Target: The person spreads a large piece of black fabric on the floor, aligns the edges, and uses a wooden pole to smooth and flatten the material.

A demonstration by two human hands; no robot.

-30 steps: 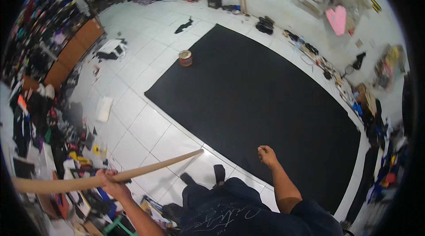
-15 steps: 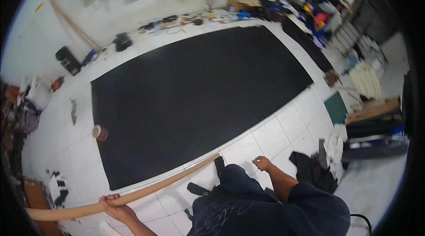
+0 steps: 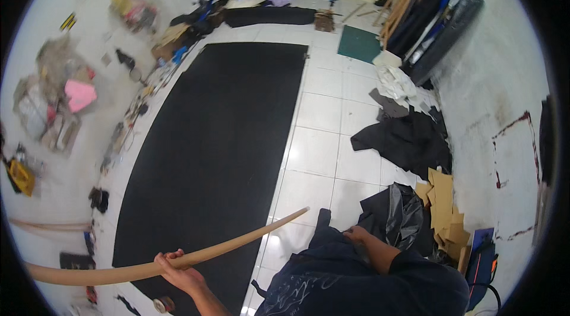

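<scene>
A long tan cardboard tube (image 3: 237, 248) slants across the lower left, its far end over the white tiles beside the black fabric sheet (image 3: 208, 138). My left hand (image 3: 181, 271) is closed around the tube near its left part, above the near end of the sheet. My right hand (image 3: 356, 234) rests low against my dark clothing, its fingers mostly hidden there. A small round roll or tin (image 3: 163, 305) sits on the sheet's near left edge, below my left hand.
Black cloth (image 3: 404, 144) and torn cardboard (image 3: 442, 203) lie along the right wall. Upright fabric rolls (image 3: 445, 37) lean at the far right. A green board (image 3: 360, 43) lies on the tiles. Clutter lines the left wall, with a pink piece (image 3: 80, 95) hanging there.
My view has swung to the right, so the sheet now runs away from me. The tube stays in my left hand and now crosses the sheet. My right hand has drawn in against my clothing.
</scene>
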